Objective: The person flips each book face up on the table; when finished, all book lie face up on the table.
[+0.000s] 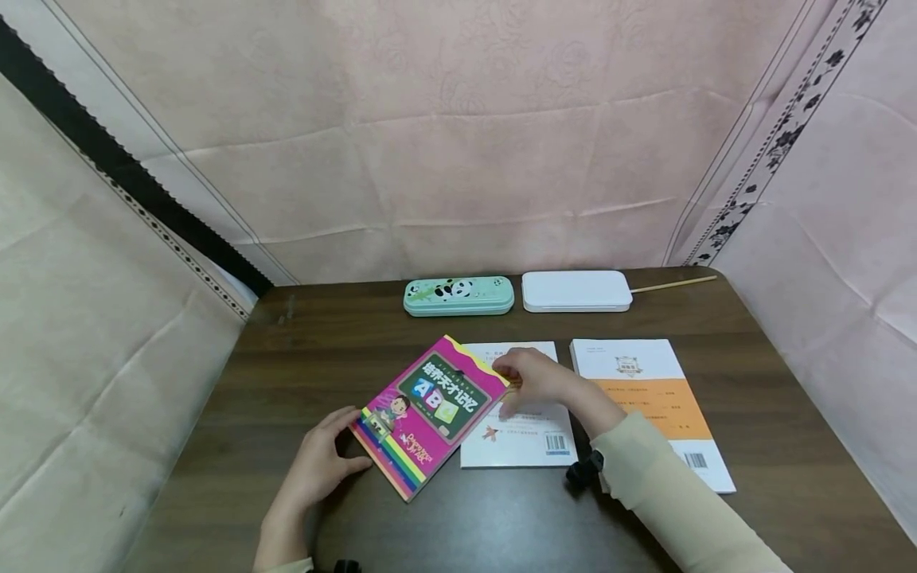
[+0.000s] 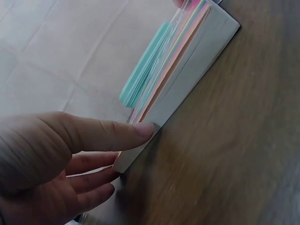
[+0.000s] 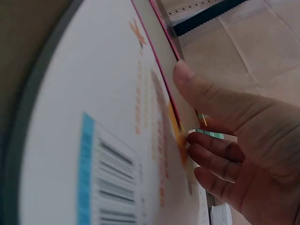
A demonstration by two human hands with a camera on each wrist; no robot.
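A pink book (image 1: 423, 446) with a green chalkboard and ABC blocks on its cover lies turned diagonally, overlapping a white book (image 1: 516, 442). My left hand (image 1: 322, 461) holds its left corner, with the thumb (image 2: 140, 131) against the side of the pages and the fingers round the corner. At the opposite corner, my right hand (image 1: 533, 378) grips the pink book between thumb (image 3: 187, 77) and fingers. The white book's back cover shows a barcode and a small orange starfish; its upper left part is hidden.
A mint-green panda pencil case (image 1: 458, 296) and a white case (image 1: 576, 291) stand at the table's back edge. A thin stick (image 1: 677, 284) points right from the white case. Beneath my right forearm lies a white-and-orange book (image 1: 652, 406). Pale cloth (image 1: 458, 159) hangs around the table.
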